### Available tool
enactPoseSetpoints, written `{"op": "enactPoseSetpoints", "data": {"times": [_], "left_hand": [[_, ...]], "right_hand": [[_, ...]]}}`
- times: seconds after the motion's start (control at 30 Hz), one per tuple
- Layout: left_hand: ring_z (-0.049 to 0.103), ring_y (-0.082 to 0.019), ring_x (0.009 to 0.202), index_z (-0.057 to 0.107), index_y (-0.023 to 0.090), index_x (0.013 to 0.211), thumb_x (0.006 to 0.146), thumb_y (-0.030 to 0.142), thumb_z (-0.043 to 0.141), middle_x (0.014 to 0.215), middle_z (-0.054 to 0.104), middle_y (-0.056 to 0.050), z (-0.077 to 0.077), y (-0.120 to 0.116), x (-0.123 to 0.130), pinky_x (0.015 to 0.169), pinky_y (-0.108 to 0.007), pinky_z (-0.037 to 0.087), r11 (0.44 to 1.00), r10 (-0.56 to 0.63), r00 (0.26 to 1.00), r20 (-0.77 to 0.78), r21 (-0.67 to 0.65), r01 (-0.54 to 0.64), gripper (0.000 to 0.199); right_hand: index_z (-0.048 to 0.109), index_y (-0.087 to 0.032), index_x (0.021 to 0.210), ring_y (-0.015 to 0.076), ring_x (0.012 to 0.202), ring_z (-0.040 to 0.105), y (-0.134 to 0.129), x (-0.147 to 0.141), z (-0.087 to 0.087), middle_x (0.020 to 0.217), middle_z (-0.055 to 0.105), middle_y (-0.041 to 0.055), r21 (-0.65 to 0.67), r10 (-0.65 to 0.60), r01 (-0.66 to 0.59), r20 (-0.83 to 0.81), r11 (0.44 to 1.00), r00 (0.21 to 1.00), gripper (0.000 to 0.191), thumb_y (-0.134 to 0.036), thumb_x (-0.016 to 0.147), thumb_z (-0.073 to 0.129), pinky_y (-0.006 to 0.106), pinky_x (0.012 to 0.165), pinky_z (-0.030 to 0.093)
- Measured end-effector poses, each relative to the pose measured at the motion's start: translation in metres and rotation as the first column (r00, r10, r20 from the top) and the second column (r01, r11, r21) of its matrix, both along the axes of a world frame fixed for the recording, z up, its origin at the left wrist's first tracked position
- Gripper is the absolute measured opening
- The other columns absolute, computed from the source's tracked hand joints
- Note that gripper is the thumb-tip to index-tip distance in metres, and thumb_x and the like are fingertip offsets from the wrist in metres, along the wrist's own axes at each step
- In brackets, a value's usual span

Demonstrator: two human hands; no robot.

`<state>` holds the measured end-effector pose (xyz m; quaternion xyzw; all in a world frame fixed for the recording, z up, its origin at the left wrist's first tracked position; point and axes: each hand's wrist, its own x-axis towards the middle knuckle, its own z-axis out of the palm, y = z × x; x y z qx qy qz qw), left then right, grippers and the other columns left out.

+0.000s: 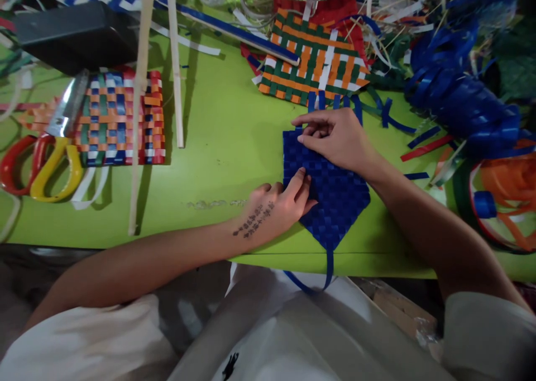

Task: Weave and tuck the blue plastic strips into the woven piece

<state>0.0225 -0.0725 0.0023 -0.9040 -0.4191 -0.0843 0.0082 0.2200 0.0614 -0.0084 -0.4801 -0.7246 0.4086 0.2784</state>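
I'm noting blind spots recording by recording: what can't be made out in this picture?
All in the head view:
- Whether the right hand pinches a strip: its curled fingers hide this.
- Parts of the blue woven piece: covered by the right hand and left hand.
- The dark marks on the left hand: too small and blurred to read.
- The blue strap's far end: lost at the table's edge.

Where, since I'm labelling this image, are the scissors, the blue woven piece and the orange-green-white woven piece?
Scissors [65, 114], head view: metal blade section.
Blue woven piece [335, 194], head view: woven body.
Orange-green-white woven piece [310, 58], head view: middle of the weave.
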Motion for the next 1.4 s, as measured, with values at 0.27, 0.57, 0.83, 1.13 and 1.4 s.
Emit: {"op": "enactPoseSetpoints", "data": {"times": [0.27,0.57,0.83,1.13,1.4], "left_hand": [[0.082,-0.019,0.071,0.08,0.014,0.153,0.125,0.039,0.046,0.159,0.075,-0.014,0.005,-0.002,0.002,0.057,-0.036,0.064,0.999,0.029,0.996,-0.079,-0.027,-0.032,0.05],[0.084,-0.022,0.076,0.075,0.017,0.16,0.125,0.041,0.041,0.166,0.069,-0.016,0.01,-0.001,0.003,0.063,-0.039,0.066,0.981,0.039,0.994,-0.1,-0.183,-0.057,0.053],[0.086,-0.024,0.081,0.071,0.017,0.163,0.126,0.044,0.037,0.168,0.067,-0.017,0.01,0.0,0.003,0.067,-0.04,0.066,0.967,0.061,0.993,-0.098,-0.24,-0.083,0.057],[0.085,-0.024,0.078,0.074,0.014,0.159,0.126,0.044,0.039,0.165,0.07,-0.016,0.009,-0.002,0.004,0.063,-0.041,0.066,0.982,0.044,0.994,-0.102,-0.181,-0.062,0.057],[0.085,-0.021,0.092,0.087,0.025,0.127,0.12,0.044,0.062,0.135,0.085,-0.004,0.003,0.022,-0.01,0.068,-0.036,0.058,0.96,0.161,0.967,0.199,-0.259,-0.107,0.033]], "right_hand": [[0.091,-0.027,0.113,0.0228,0.081,0.075,-0.002,-0.002,0.009,0.087,0.082,0.0035,-0.052,0.012,-0.01,0.034,0.999,0.999,0.027,-0.02,0.087,0.086,0.036,0.072,0.062],[0.09,-0.028,0.112,0.0154,0.055,0.059,-0.008,-0.005,0.0,0.077,0.074,0.0003,-0.205,-0.128,0.103,-0.112,0.973,0.985,0.026,-0.02,0.088,0.085,0.033,0.052,0.051],[0.088,-0.026,0.11,0.0144,0.058,0.06,-0.008,-0.004,-0.004,0.08,0.076,0.0014,-0.194,-0.131,0.101,-0.151,0.976,0.98,0.024,-0.017,0.088,0.085,0.032,0.054,0.053],[0.089,-0.024,0.112,0.0223,0.089,0.074,-0.001,0.0,0.008,0.096,0.082,0.0051,0.004,0.049,-0.05,0.04,0.999,0.998,0.025,-0.018,0.089,0.083,0.034,0.079,0.063],[0.083,-0.025,0.123,0.0125,0.059,0.062,-0.001,0.005,-0.005,0.099,0.077,0.0036,-0.143,0.071,-0.084,-0.096,0.986,0.993,0.031,-0.025,0.092,0.081,0.028,0.051,0.05]]}}
